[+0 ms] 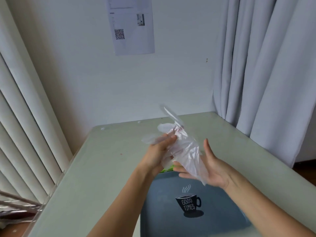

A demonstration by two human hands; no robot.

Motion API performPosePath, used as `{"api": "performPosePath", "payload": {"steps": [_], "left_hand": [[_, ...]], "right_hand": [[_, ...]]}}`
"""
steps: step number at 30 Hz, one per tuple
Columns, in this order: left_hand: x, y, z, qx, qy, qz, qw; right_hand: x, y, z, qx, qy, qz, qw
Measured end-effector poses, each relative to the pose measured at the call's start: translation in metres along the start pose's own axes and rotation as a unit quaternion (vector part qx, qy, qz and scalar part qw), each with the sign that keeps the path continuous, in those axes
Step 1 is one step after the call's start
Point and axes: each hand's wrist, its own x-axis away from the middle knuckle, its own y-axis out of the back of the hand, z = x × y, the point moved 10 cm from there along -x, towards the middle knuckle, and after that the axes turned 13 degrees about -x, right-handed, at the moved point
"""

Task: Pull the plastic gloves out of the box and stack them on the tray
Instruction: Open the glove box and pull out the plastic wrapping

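Note:
A clear plastic glove hangs in the air above the far end of the blue-grey tray, which bears a coffee-cup picture reading "GOOD TIMES". My left hand grips the glove's finger end, its fingers curled round the film. My right hand lies palm up under the glove's cuff end with fingers straight. A sliver of the green glove box shows between my hands, mostly hidden behind them.
The pale green table runs back to a white wall. Vertical blinds hang at the left, grey curtains at the right. A printed sheet with a QR code is stuck on the wall. Clutter lies beyond the table's left edge.

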Motion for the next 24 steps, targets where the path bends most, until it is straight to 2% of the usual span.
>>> {"api": "performPosePath", "payload": {"steps": [4, 6, 8, 13, 16, 19, 22, 24], "left_hand": [[0.008, -0.005, -0.018, -0.041, -0.019, 0.041, 0.998], [0.014, -0.002, -0.026, -0.074, -0.028, 0.057, 0.995], [0.02, 0.006, -0.029, -0.121, -0.022, 0.064, 0.99], [0.039, 0.011, -0.034, -0.194, -0.021, 0.063, 0.979], [0.048, 0.012, -0.035, -0.196, -0.023, 0.051, 0.979], [0.052, 0.018, -0.032, -0.205, -0.016, 0.021, 0.978], [0.049, 0.029, -0.024, -0.181, 0.013, -0.012, 0.983], [0.048, 0.033, -0.018, -0.177, 0.034, -0.023, 0.983]], "right_hand": [[0.007, -0.004, 0.006, -0.134, 0.075, 0.009, 0.988], [0.015, 0.008, 0.025, -0.146, 0.127, -0.012, 0.981], [0.027, 0.023, 0.038, -0.112, 0.156, -0.042, 0.981], [0.047, 0.032, 0.028, -0.04, 0.072, -0.089, 0.993], [0.061, 0.032, 0.036, 0.0, 0.116, -0.127, 0.985], [0.071, 0.018, 0.039, 0.067, 0.125, -0.119, 0.983], [0.071, 0.005, 0.03, 0.136, 0.074, -0.095, 0.983], [0.07, 0.004, 0.028, 0.184, 0.057, -0.108, 0.975]]}}
